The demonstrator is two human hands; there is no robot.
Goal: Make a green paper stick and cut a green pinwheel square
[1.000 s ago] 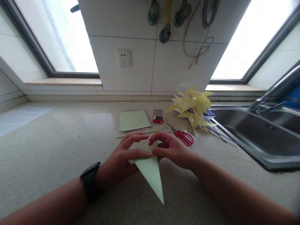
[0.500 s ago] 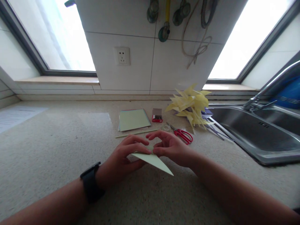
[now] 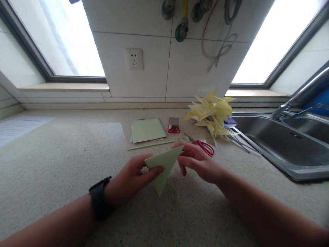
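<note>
A pale green sheet of paper [image 3: 167, 161], folded into a triangle, is pinched in my left hand [image 3: 136, 175]. The thumb presses on its front face, and the other fingers are mostly hidden behind it. One point of the paper hangs down toward me; another points up to the right. My right hand [image 3: 199, 161] is beside that upper right corner, fingers apart and loosely bent. Its index finger passes behind the corner; I cannot tell whether it touches. Just beyond my right hand are red-handled scissors [image 3: 205, 147].
Behind my hands lie a stack of coloured paper [image 3: 149, 130], a thin pale stick [image 3: 151, 145], a small red box [image 3: 174, 125] and a clear ring [image 3: 183, 138]. Yellow paper pinwheels [image 3: 212, 111] are heaped by the steel sink [image 3: 267, 144]. A printed sheet [image 3: 23, 128] lies far left.
The folded paper has been turned and tilted up, so its face now shows. My right hand has come off the fold and moved slightly right; my left hand still holds the paper.
</note>
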